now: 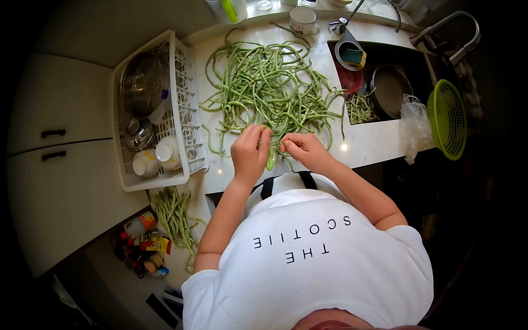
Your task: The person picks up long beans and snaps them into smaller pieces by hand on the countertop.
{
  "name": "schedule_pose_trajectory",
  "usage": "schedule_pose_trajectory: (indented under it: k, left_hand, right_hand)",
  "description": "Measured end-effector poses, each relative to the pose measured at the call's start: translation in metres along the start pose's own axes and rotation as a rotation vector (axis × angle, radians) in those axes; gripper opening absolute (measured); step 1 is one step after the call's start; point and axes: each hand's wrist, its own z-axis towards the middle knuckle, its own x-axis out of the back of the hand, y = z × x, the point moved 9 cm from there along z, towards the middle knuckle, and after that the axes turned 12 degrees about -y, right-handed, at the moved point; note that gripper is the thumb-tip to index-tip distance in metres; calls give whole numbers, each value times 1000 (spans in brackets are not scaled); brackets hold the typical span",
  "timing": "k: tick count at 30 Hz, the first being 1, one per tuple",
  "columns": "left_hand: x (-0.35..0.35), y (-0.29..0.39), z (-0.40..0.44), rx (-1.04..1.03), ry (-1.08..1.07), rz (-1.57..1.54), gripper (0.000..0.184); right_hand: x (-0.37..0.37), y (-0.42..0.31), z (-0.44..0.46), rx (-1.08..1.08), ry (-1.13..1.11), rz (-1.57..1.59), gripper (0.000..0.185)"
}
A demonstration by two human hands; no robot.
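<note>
A tangled heap of long green beans [264, 82] is spread over the white counter [214, 165]. At its near edge, my left hand [251, 147] is closed with thumb and fingers together around a long bean. A pale green bean bundle or piece [270, 160] hangs just below that hand. Close beside it on the right, my right hand [306, 149] is pinched, fingers curled and thumb pressed in. What lies between its fingertips is too small to make out. A thin bean tip curves down beneath the two hands.
A white dish rack [191, 118] with pots and bowls stands left. More beans [175, 214] lie below it, near bottles and packets [144, 245]. On the right, the sink holds a pan [391, 91] and short bean pieces [361, 108]; a green colander [446, 119] and plastic bag [416, 124] are alongside.
</note>
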Motion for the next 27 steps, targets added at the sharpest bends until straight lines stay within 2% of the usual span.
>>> schedule_pose_trajectory:
  k: [1,3,4,5,7,8,9,10,11,13,14,15,17,18,20,21,23,24,26,27]
  left_hand:
    - [1,-1,2,-2,-1,-2,8]
    - [19,-7,0,15,180,16,9]
    - [23,-16,-3,50,216,27,18]
    - [26,-23,-4,53,216,25,18]
    - [44,-53,-14,208,379,-193,21]
    - [49,-58,-14,210,380,-193,21]
    - [55,-70,-17,239,422,-347,22]
    - [59,-80,-20,267,463,-503,23]
    - [62,-82,-20,270,464,-503,23]
    - [59,-101,-27,345,517,-856,23]
    - [54,-111,-30,376,474,-985,24]
    - [54,-120,-34,380,474,-986,24]
    - [25,-135,-33,367,372,-1418,24]
    - [22,-137,-34,365,370,-1420,24]
    - [-1,-134,-31,363,311,-1763,23]
    - [-3,-127,-29,363,308,-1765,23]
    - [-9,-120,-31,490,436,-1838,24]
    - [-8,-124,-32,488,437,-1838,24]
    - [-12,-118,-29,378,265,-2053,27]
    - [-8,-118,-31,374,273,-2050,27]
  right_hand:
    - [1,1,-1,-1,3,-1,23]
    - [6,3,-6,-2,31,-75,22]
    - [8,4,-9,-5,30,-76,22]
    - [13,1,-15,15,53,-111,21]
    - [22,-3,-24,35,73,-146,20]
    - [30,-2,-30,0,98,-156,19]
    - [39,1,-37,-35,124,-166,19]
    - [53,1,-43,-12,165,-262,18]
    - [73,1,-50,-16,260,-347,18]
    - [116,3,-68,-36,477,-595,16]
    - [136,0,-80,-54,585,-729,19]
    - [149,-8,-88,-63,677,-895,24]
    - [151,-28,-96,-4,868,-1257,24]
    - [154,-27,-93,-4,870,-1259,24]
    - [151,-4,-71,19,619,-1000,21]
    - [144,10,-57,-66,509,-964,21]
    - [124,11,-40,50,504,-1055,19]
    - [121,18,-34,51,505,-1055,19]
    - [118,39,-18,-106,464,-1132,17]
    - [117,43,-14,-100,459,-1132,17]
